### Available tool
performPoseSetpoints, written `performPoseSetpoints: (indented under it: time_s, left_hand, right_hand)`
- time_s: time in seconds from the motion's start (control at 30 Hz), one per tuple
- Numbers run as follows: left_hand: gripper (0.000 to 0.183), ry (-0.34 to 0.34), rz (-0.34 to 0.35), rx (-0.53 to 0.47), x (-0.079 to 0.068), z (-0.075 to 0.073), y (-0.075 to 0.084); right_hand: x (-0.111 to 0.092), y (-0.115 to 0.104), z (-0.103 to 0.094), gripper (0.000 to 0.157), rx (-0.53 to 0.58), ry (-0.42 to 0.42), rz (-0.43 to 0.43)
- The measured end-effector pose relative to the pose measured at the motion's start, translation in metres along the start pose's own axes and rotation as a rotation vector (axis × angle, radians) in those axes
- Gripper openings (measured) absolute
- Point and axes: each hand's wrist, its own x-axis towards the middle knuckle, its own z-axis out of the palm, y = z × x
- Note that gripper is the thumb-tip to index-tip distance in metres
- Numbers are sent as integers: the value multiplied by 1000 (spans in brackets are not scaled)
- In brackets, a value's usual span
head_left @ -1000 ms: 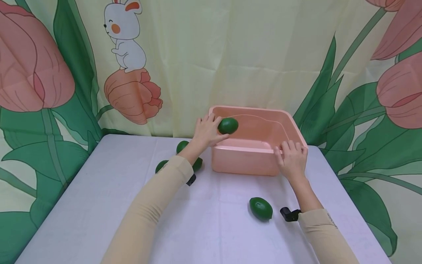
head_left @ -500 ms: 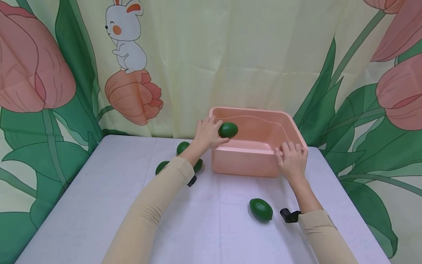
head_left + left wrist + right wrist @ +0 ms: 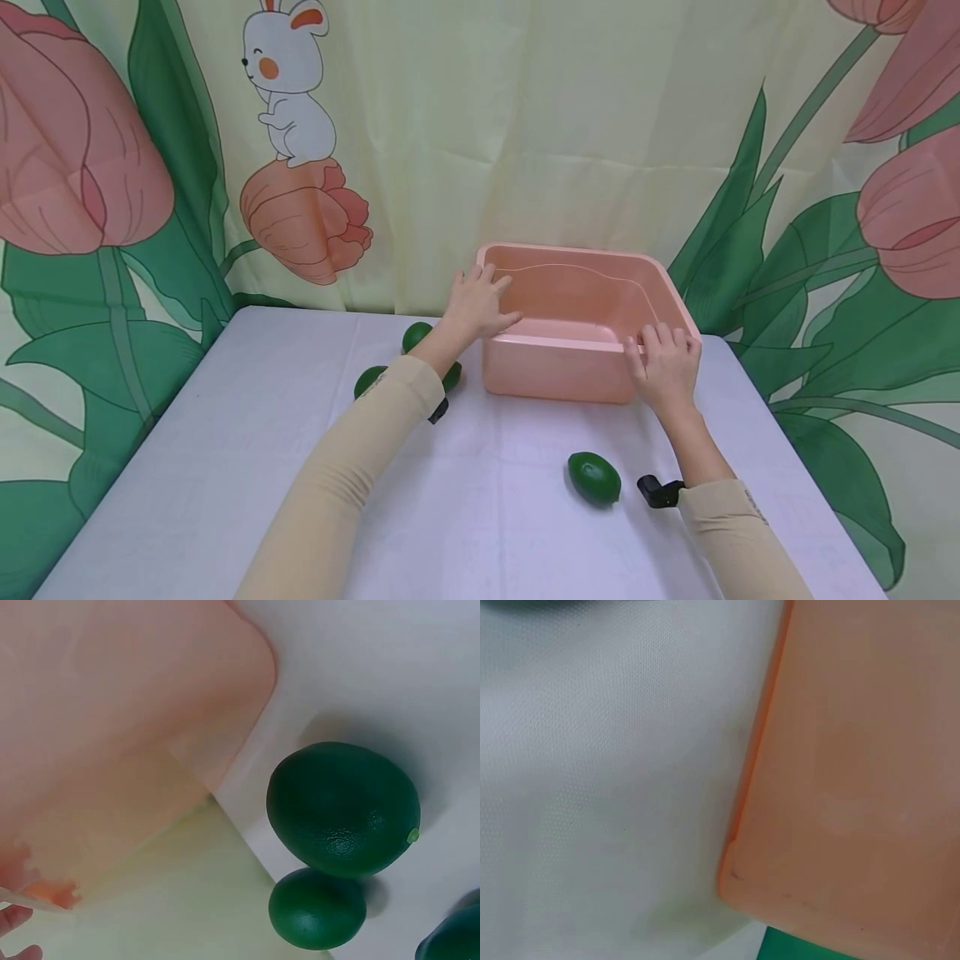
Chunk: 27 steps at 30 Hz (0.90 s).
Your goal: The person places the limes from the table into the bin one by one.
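Note:
In the head view my left hand (image 3: 477, 302) is at the left end of a pink plastic bin (image 3: 558, 367), fingers spread and holding nothing. My right hand (image 3: 666, 360) grips the bin's front rim near the right corner, fingers curled over the edge. No lime shows inside the bin; its near floor is hidden by the front wall. Near my left forearm lie green limes (image 3: 416, 335), partly covered by the arm. Another lime (image 3: 594, 477) rests in front of the bin. The left wrist view shows a large lime (image 3: 343, 810) touching a smaller-looking one (image 3: 317, 908).
A white cloth covers the table (image 3: 480, 517). Behind the bin hangs a pale curtain (image 3: 585, 125) with printed tulips and a rabbit. Black wrist cameras show under both sleeves, the right one (image 3: 660, 491) near the front lime.
My left hand has let go of the lime it held over the bin, and that lime has dropped out of sight. My right hand has stayed on the rim.

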Motion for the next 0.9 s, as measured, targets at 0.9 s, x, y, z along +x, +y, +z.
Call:
performPoseSetpoints:
  time_s: [0.9]
  left_hand:
    - [64,97,13,-59,-5,2,1]
  right_hand:
    - [-1,-1,-1,38,-2,-18,9]
